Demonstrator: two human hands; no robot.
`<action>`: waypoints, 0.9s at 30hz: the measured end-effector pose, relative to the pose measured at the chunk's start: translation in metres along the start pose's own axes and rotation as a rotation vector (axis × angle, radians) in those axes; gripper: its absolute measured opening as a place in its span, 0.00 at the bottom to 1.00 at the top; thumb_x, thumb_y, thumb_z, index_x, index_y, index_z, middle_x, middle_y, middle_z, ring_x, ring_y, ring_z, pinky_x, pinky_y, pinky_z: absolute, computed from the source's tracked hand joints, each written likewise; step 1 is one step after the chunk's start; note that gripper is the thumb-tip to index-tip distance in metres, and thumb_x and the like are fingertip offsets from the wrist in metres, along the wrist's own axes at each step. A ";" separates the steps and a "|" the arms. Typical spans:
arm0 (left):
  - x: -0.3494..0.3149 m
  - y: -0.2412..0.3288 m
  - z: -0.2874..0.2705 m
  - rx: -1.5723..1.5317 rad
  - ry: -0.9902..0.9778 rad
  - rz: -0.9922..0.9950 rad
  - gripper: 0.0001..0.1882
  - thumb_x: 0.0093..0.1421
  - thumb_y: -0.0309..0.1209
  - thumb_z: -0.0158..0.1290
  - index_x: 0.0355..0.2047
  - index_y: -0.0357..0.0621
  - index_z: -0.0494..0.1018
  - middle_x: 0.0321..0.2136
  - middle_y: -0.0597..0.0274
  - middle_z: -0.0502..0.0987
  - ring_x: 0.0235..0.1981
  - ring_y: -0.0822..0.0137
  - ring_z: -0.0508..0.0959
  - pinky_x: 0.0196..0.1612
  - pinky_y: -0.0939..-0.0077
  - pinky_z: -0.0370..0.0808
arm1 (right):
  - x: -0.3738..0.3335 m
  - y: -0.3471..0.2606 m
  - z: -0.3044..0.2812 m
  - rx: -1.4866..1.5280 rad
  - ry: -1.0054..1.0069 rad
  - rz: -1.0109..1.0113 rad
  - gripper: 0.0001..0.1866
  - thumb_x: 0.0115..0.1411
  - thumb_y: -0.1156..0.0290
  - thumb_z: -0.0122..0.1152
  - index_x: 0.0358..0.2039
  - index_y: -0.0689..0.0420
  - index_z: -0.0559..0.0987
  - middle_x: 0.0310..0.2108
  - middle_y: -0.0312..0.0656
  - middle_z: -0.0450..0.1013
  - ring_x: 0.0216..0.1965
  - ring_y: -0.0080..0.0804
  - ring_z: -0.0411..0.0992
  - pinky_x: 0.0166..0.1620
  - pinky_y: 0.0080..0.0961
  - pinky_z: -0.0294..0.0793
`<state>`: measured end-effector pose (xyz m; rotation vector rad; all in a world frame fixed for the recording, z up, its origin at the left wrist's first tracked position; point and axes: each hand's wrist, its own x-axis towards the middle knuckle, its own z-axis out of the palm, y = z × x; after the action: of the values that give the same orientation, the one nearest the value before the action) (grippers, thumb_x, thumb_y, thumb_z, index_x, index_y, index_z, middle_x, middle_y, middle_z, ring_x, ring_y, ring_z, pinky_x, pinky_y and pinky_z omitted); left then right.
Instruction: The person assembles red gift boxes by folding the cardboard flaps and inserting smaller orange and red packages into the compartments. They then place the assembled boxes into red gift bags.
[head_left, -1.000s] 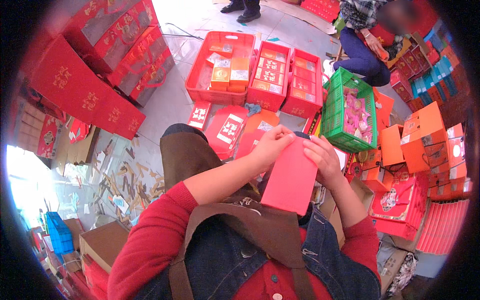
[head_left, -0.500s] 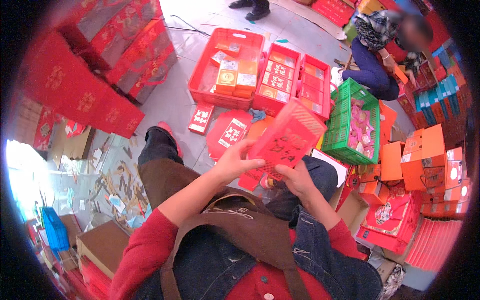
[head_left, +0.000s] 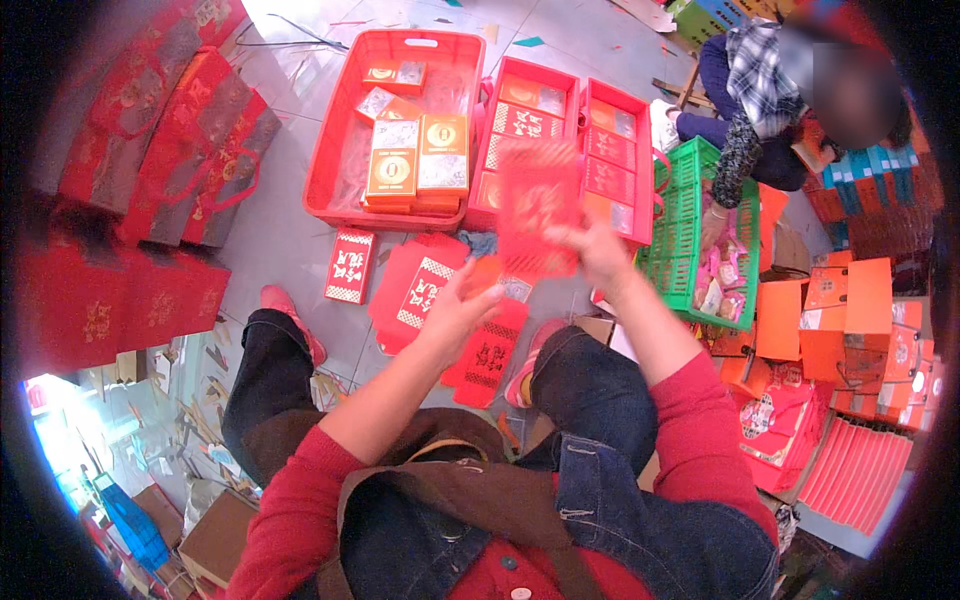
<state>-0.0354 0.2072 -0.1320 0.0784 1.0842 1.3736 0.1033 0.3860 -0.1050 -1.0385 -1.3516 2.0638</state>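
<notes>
A red carton (head_left: 538, 195) with a patterned band, blurred by motion, is gripped at its lower right edge by my right hand (head_left: 600, 255). It hangs over the near end of a long red gift box (head_left: 535, 75) that holds smaller red and orange boxes. My left hand (head_left: 462, 312) is empty, its fingers apart, just above flat red cartons (head_left: 415, 290) piled between my feet. Another red carton (head_left: 490, 355) lies nearer to me, below that hand. Beyond the pile, a small red box (head_left: 350, 266) with white lettering rests on the floor.
A red crate (head_left: 333, 150) holds several orange-and-silver boxes. To the right stand a second long gift box (head_left: 640, 150) and a green basket (head_left: 672, 225) of pink packets, with a co-worker's hand (head_left: 714, 228) reaching in. Orange boxes (head_left: 785, 320) crowd the right; red bags (head_left: 205, 150) line the left.
My left hand has let go of the red carton and moved down toward the pile. The right hand has carried the carton forward. The co-worker's arm now reaches into the green basket.
</notes>
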 end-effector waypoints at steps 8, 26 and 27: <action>0.201 -0.046 0.010 -0.124 0.251 -0.219 0.36 0.53 0.37 0.61 0.57 0.42 0.56 0.51 0.52 0.66 0.48 0.58 0.72 0.43 0.54 0.74 | 0.026 -0.035 -0.070 0.304 0.359 -0.231 0.23 0.54 0.79 0.56 0.52 0.61 0.67 0.48 0.45 0.70 0.49 0.39 0.71 0.53 0.39 0.70; 0.068 -0.029 0.081 -0.433 0.371 -0.151 0.20 0.59 0.26 0.41 0.53 0.39 0.60 0.48 0.47 0.69 0.49 0.49 0.71 0.47 0.41 0.71 | -0.080 -0.119 -0.046 0.385 0.294 -0.468 0.25 0.51 0.79 0.59 0.51 0.59 0.68 0.48 0.43 0.70 0.49 0.37 0.69 0.53 0.36 0.69; 0.034 -0.031 0.072 -0.389 0.353 -0.159 0.20 0.58 0.26 0.41 0.52 0.39 0.61 0.47 0.48 0.70 0.49 0.49 0.71 0.47 0.42 0.72 | -0.100 -0.123 -0.041 0.384 0.246 -0.480 0.25 0.52 0.78 0.58 0.52 0.60 0.68 0.49 0.44 0.70 0.50 0.37 0.69 0.54 0.37 0.69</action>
<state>0.0287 0.2645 -0.1312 -0.5409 1.0628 1.4611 0.1931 0.3880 0.0316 -0.6900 -0.9201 1.6798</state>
